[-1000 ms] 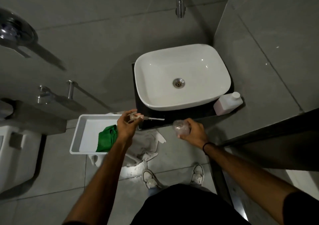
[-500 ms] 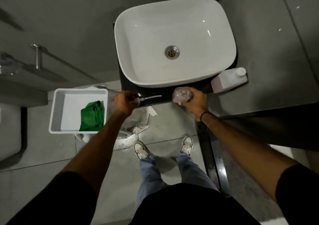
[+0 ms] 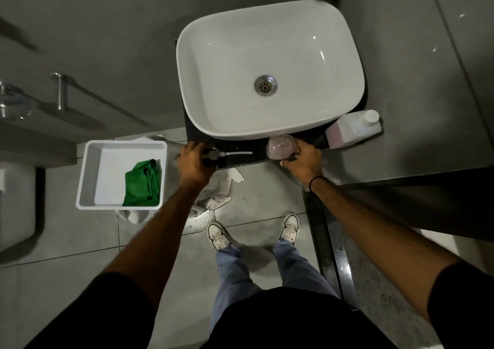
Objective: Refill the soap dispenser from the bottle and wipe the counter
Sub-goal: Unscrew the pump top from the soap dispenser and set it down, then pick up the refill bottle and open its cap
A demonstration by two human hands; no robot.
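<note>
My left hand (image 3: 193, 164) grips the black pump head (image 3: 212, 156) of the soap dispenser, its white dip tube (image 3: 238, 153) lying along the dark counter edge (image 3: 254, 158). My right hand (image 3: 303, 158) holds the clear dispenser body (image 3: 280, 147), which rests on the counter in front of the basin. The refill bottle (image 3: 352, 128), pinkish with a white cap, stands capped at the right of the basin. A folded green cloth (image 3: 143, 184) lies in a white tray (image 3: 88, 177) to the left.
A white basin (image 3: 213, 54) with a metal drain fills the counter. A grey ledge (image 3: 401, 148) runs to the right. A crumpled pale rag (image 3: 213, 197) lies on the floor tiles by my shoes. A metal towel rail (image 3: 62, 92) is on the left wall.
Both hands moved forward and down onto the counter edge. The pump head and the dispenser body now rest there, still apart. The camera tipped down toward the basin.
</note>
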